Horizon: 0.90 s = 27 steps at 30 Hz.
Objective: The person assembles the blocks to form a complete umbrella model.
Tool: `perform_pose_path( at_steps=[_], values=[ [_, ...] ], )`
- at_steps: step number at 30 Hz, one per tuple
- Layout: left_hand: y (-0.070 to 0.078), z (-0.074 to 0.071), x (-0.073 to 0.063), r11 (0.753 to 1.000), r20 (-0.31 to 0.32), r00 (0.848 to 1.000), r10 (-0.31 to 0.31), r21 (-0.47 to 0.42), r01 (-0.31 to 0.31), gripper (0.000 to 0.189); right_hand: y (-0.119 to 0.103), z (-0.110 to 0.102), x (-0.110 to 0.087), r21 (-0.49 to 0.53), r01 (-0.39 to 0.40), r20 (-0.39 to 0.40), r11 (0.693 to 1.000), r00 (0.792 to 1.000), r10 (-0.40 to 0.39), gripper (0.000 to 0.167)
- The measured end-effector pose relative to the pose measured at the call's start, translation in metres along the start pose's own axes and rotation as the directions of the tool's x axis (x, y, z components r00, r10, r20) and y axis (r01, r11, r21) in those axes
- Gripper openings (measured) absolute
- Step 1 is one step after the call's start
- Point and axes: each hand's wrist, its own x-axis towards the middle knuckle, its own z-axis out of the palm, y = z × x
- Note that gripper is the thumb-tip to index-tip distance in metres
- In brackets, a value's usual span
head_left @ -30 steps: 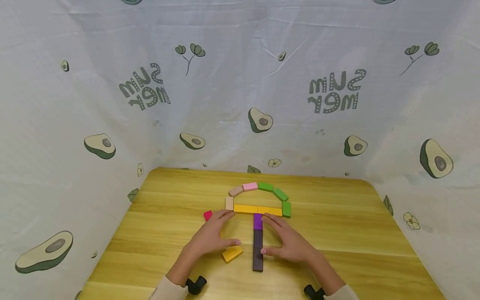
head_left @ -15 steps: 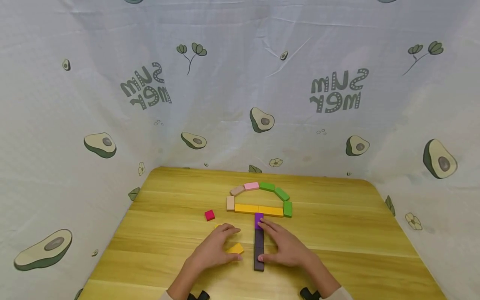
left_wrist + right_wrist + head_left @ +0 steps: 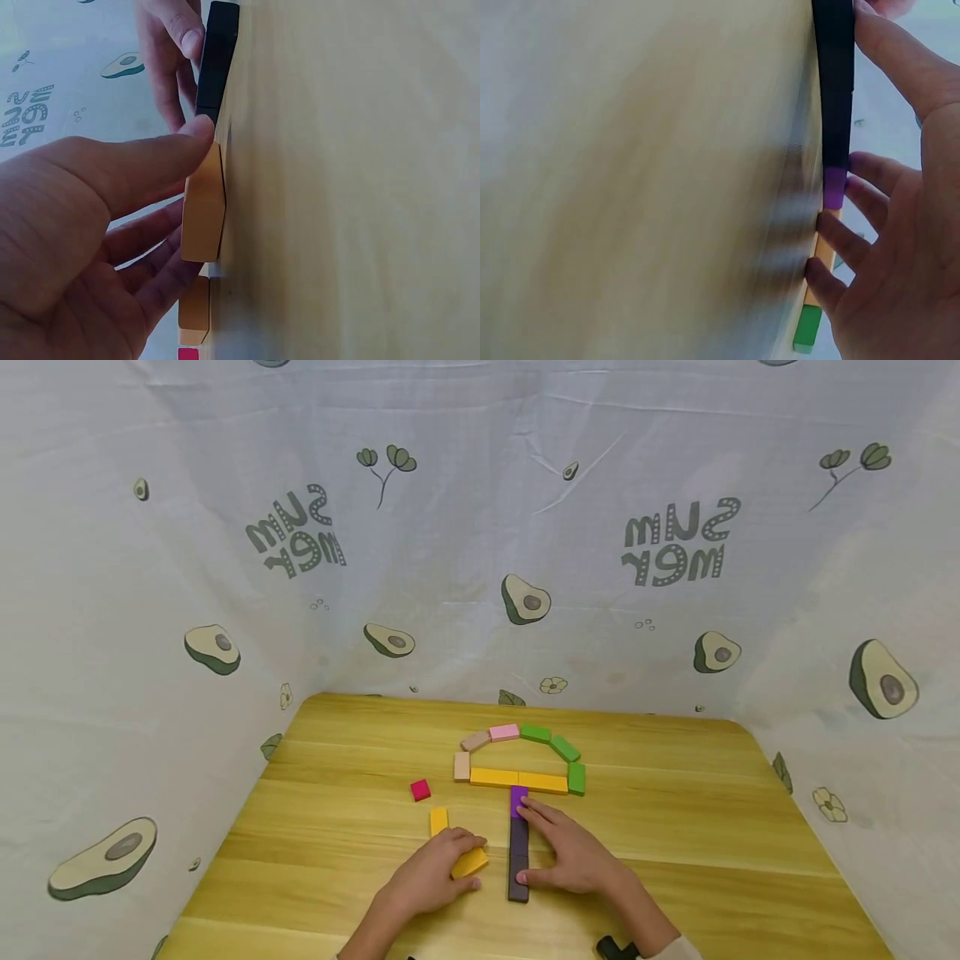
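Observation:
A yellow block (image 3: pixel 470 863) lies tilted on the table between the thumb and fingers of my left hand (image 3: pixel 423 872). The fingers reach over its far edge, and in the left wrist view the thumb overlaps the block's upper end (image 3: pixel 204 202). My right hand (image 3: pixel 577 856) is spread along an upright line of blocks. Its fingertips rest at the purple block (image 3: pixel 519 802), its thumb at the lower dark block (image 3: pixel 518 881). Another dark block (image 3: pixel 519 837) lies between these two. A second yellow block (image 3: pixel 438 821) shows just beyond my left hand.
Two long yellow blocks (image 3: pixel 495 777) form a bar above the purple one. Over it curves an arch of tan (image 3: pixel 462 767), pink (image 3: pixel 504 732) and green blocks (image 3: pixel 576 778). A small red block (image 3: pixel 420 790) lies at left. A printed curtain (image 3: pixel 450 527) surrounds the wooden table (image 3: pixel 675 827).
My left hand has drawn back from near the bar's left end toward me, down to the tilted yellow block. My right hand has slid slightly inward and nearer along the purple and dark blocks.

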Motion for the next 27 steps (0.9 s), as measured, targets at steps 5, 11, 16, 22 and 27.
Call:
perform_pose_path(
  at_steps=[5,11,16,22,27],
  values=[
    [-0.001,0.000,-0.001,1.000,-0.013,1.000,0.017,-0.004,-0.017,0.052,-0.002,0.000,-0.001,0.022,-0.011,0.002,1.000,1.000,0.011,0.098],
    [-0.005,0.001,0.000,0.998,-0.034,0.998,0.046,-0.036,-0.047,0.049,-0.001,0.000,-0.001,0.022,-0.011,0.002,1.000,1.000,0.011,0.098],
    [-0.007,0.002,0.001,0.991,-0.025,0.997,0.067,-0.114,-0.070,0.044,0.000,0.000,0.000,0.034,-0.008,-0.002,0.999,1.000,0.008,0.098],
    [-0.002,0.002,-0.001,0.978,0.002,0.996,0.088,-0.189,-0.086,0.039,0.001,0.001,0.000,0.053,-0.018,0.002,0.998,1.000,0.017,0.098],
    [0.005,0.002,-0.005,0.972,0.041,0.995,0.094,-0.219,-0.083,0.035,0.002,0.003,-0.001,0.060,-0.024,0.008,0.998,1.000,0.023,0.098]
  ],
)
